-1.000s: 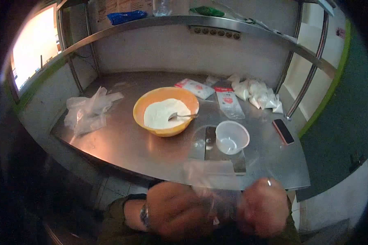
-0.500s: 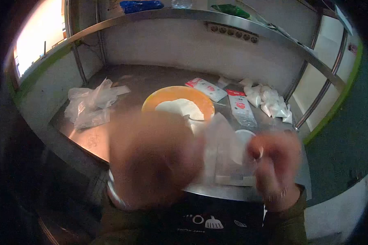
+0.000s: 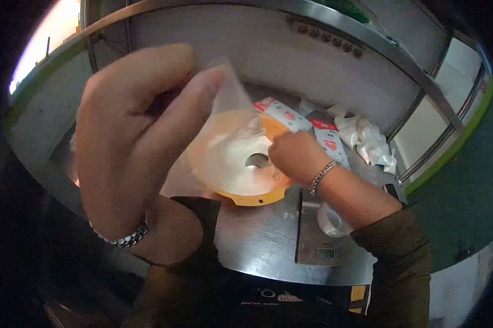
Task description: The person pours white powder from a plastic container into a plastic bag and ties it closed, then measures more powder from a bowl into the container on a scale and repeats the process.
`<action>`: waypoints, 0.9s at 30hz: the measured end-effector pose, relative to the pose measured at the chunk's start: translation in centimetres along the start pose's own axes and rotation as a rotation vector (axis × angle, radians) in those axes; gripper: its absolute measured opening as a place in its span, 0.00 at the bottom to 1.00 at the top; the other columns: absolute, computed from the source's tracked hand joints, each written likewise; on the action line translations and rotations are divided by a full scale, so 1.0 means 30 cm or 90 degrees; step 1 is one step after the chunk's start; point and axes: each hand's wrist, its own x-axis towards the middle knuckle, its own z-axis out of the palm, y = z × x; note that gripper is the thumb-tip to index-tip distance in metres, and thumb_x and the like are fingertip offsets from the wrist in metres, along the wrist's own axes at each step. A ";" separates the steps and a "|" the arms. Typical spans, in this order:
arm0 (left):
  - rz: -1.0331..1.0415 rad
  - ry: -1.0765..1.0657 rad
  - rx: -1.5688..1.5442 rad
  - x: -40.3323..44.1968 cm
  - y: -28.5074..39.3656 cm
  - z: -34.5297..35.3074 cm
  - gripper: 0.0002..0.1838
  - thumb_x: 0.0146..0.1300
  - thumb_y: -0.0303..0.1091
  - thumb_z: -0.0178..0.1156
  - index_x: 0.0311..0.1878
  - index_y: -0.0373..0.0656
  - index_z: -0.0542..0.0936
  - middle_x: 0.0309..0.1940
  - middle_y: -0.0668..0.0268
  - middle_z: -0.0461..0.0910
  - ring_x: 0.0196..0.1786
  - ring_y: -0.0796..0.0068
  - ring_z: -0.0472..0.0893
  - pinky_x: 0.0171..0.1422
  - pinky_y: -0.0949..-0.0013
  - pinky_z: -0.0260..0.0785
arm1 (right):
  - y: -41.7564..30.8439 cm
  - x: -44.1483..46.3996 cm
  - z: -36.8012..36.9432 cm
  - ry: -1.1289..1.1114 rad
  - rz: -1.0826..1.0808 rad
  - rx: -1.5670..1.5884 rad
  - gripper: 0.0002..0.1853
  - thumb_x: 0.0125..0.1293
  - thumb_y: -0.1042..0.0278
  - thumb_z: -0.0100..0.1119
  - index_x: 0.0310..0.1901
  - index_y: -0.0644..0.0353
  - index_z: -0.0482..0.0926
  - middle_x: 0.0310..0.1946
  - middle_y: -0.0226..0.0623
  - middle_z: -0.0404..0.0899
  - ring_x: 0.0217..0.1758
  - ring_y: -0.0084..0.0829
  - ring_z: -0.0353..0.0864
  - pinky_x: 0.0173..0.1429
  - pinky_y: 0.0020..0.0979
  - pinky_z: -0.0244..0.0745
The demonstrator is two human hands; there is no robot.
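My left hand [image 3: 131, 131] is raised close to the camera, its thumb and fingers pinching the top of a clear plastic bag [image 3: 227, 98]. The bag hangs open in front of the orange bowl [image 3: 257, 199], and the white powder shows through it. My right hand [image 3: 295, 156] is closed at the right rim of the bowl, where the spoon handle was seen earlier; the fingers hide whatever they hold. Part of the spoon [image 3: 256, 160] shows in the bowl beside this hand. Below the right forearm, a clear round tub [image 3: 331, 221] stands on a flat scale [image 3: 312, 240].
Red-and-white packets [image 3: 283, 113] lie behind the bowl. Several small bags of white powder [image 3: 366, 136] are heaped at the back right. A phone [image 3: 391, 190] is partly hidden by my right forearm. A metal shelf [image 3: 323, 12] crosses above the table.
My left hand has risen toward the upper left with the bag, spreading it before the bowl. My right hand has moved from the table's right front to the bowl's right rim.
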 end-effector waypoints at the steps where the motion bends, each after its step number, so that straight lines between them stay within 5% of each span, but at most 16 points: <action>1: -0.008 0.010 -0.006 0.003 0.003 0.014 0.15 0.59 0.36 0.59 0.24 0.35 0.69 0.19 0.69 0.60 0.23 0.80 0.60 0.28 0.74 0.52 | 0.017 0.013 -0.002 -0.006 -0.005 0.001 0.05 0.52 0.67 0.60 0.30 0.56 0.81 0.29 0.37 0.81 0.35 0.39 0.82 0.37 0.36 0.78; 6: -0.033 0.055 -0.022 0.017 0.013 0.050 0.15 0.59 0.35 0.60 0.23 0.35 0.69 0.19 0.70 0.60 0.24 0.81 0.60 0.29 0.74 0.54 | 0.068 0.108 0.066 0.155 0.071 0.038 0.07 0.57 0.70 0.53 0.29 0.58 0.80 0.30 0.41 0.82 0.34 0.36 0.83 0.35 0.35 0.77; 9: -0.022 0.023 -0.092 0.018 -0.011 0.044 0.14 0.59 0.34 0.59 0.23 0.35 0.70 0.19 0.70 0.61 0.24 0.82 0.61 0.29 0.75 0.55 | 0.024 0.117 0.086 0.050 0.069 0.095 0.07 0.58 0.68 0.51 0.31 0.58 0.80 0.29 0.40 0.81 0.33 0.36 0.83 0.36 0.38 0.77; 16: 0.043 0.025 -0.060 0.020 -0.030 0.047 0.12 0.59 0.32 0.59 0.25 0.36 0.71 0.20 0.71 0.64 0.25 0.83 0.62 0.30 0.77 0.55 | 0.038 0.081 0.189 0.048 -0.092 0.351 0.13 0.64 0.56 0.49 0.37 0.55 0.78 0.33 0.39 0.81 0.39 0.35 0.81 0.42 0.36 0.74; 21: 0.066 0.017 0.033 0.026 -0.056 0.038 0.12 0.60 0.32 0.59 0.25 0.37 0.70 0.20 0.71 0.63 0.24 0.84 0.61 0.30 0.77 0.55 | 0.060 0.013 0.083 -0.067 0.102 0.592 0.10 0.62 0.58 0.55 0.37 0.55 0.77 0.31 0.40 0.79 0.35 0.34 0.79 0.40 0.33 0.71; 27: -0.055 0.129 -0.174 0.018 -0.078 0.069 0.11 0.62 0.36 0.58 0.37 0.36 0.79 0.28 0.71 0.76 0.30 0.85 0.71 0.35 0.79 0.63 | 0.137 -0.058 0.052 0.005 0.121 0.579 0.10 0.59 0.60 0.59 0.32 0.59 0.78 0.25 0.40 0.79 0.29 0.35 0.78 0.35 0.33 0.70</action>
